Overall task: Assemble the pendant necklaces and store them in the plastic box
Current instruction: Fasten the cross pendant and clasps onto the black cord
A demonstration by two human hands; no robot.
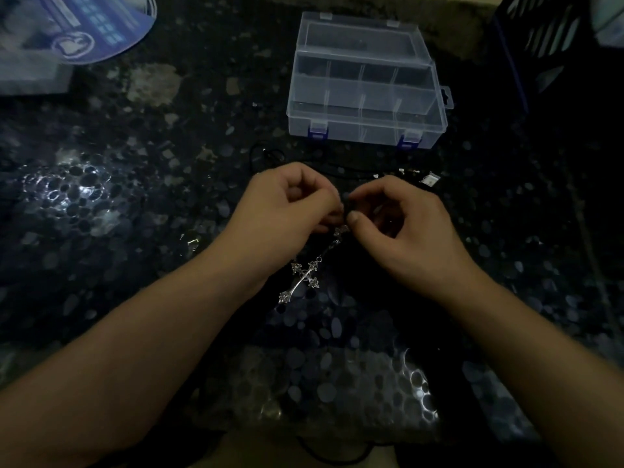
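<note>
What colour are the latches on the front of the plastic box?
Blue. The two latches on the clear plastic box show best in the head view.

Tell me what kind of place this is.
Probably a home craft spot: a dark speckled stone table, a clear plastic box with dividers, and both hands working a cross pendant in dim light.

silver cross pendant, clear plastic box

No text can be read; the blue printed sheet, far left of the plastic box, is blurred.
</note>
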